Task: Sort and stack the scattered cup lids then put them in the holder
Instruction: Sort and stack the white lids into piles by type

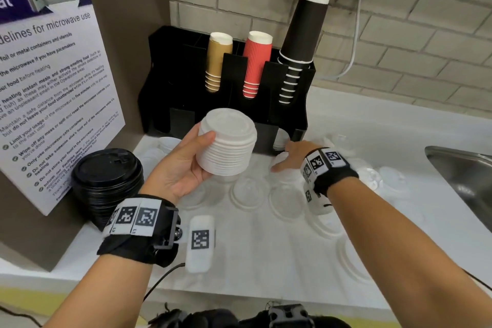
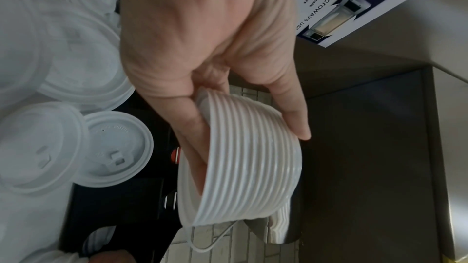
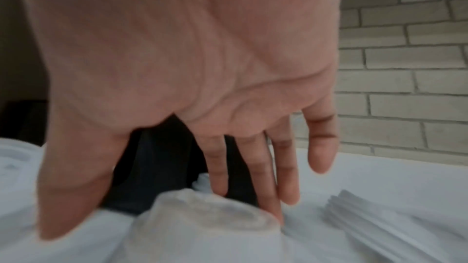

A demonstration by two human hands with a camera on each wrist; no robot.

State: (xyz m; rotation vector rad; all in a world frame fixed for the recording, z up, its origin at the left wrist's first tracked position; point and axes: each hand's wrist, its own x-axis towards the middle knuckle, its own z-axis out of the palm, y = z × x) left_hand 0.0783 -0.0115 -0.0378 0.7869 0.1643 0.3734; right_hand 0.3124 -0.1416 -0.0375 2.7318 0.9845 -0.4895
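My left hand (image 1: 198,161) grips a tall stack of white cup lids (image 1: 227,141) from the side, held up in front of the black holder (image 1: 165,74). In the left wrist view my thumb (image 2: 286,107) presses the ribbed stack of white lids (image 2: 248,159). My right hand (image 1: 286,157) is spread flat, palm down, over a clear dome lid (image 3: 202,215) just in front of the holder. Its straight fingers (image 3: 255,167) touch the dome's far side without curling round it. Several clear dome lids (image 1: 247,192) lie scattered on the white counter.
A stack of black lids (image 1: 106,181) stands at the left beside the microwave poster (image 1: 53,88). Gold, red and black cups fill the holder's top slots, and white lids (image 1: 281,140) sit in a lower slot. Flat white lids (image 1: 394,181) lie near the sink (image 1: 466,173).
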